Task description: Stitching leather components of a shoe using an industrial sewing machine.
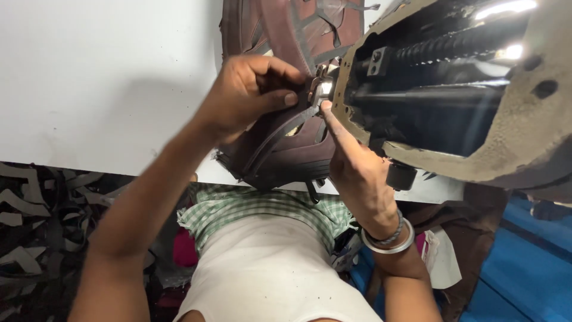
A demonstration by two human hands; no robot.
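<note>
My left hand (pixel 250 89) pinches a dark brown leather piece (pixel 280 149) with stitched straps, holding it against the metal foot (pixel 322 89) of a sewing machine (pixel 476 119). My right hand (pixel 351 161) reaches up with its forefinger stretched to the same metal part, touching the leather's edge beside it. A silver bangle and a grey band sit on my right wrist. The leather piece lies on a white table (pixel 89 77), and more of the brown leather (pixel 286 30) extends beyond my left hand.
The machine's open underside shows a dark threaded rod (pixel 453 42) and a shaft. Scraps of dark leather (pixel 36 226) lie heaped at the left below the table's edge. A blue surface (pixel 524 268) shows at the lower right. A checked cloth (pixel 256 209) lies on my lap.
</note>
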